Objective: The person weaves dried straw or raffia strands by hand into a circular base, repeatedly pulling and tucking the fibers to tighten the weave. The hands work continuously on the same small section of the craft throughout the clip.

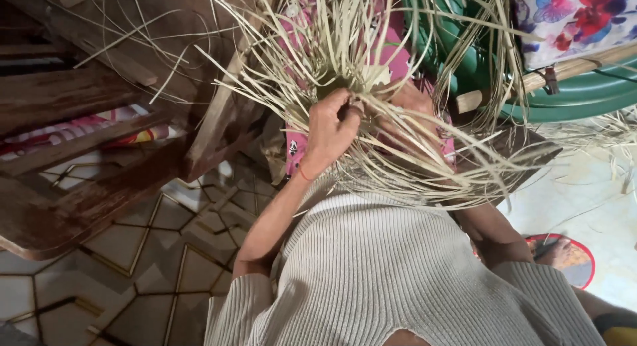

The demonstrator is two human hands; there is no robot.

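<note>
A half-woven piece of pale straw strips (345,80) rests on my lap, with long loose strands fanning out in all directions. My left hand (330,128) is closed on the strands at the woven centre, thumb and fingers pinching them. A thin red thread circles that wrist. My right hand (413,102) lies against the right side of the weave. The strands cover most of it, so its fingers are hidden. A pink cloth (295,147) lies under the weave.
Dark wooden furniture (86,187) stands at the left over a patterned tiled floor (166,253). A green plastic chair (577,94), a wooden stick (570,69) and a floral cloth (577,17) are at the upper right. A foot on a red-rimmed sandal (561,253) is at the lower right.
</note>
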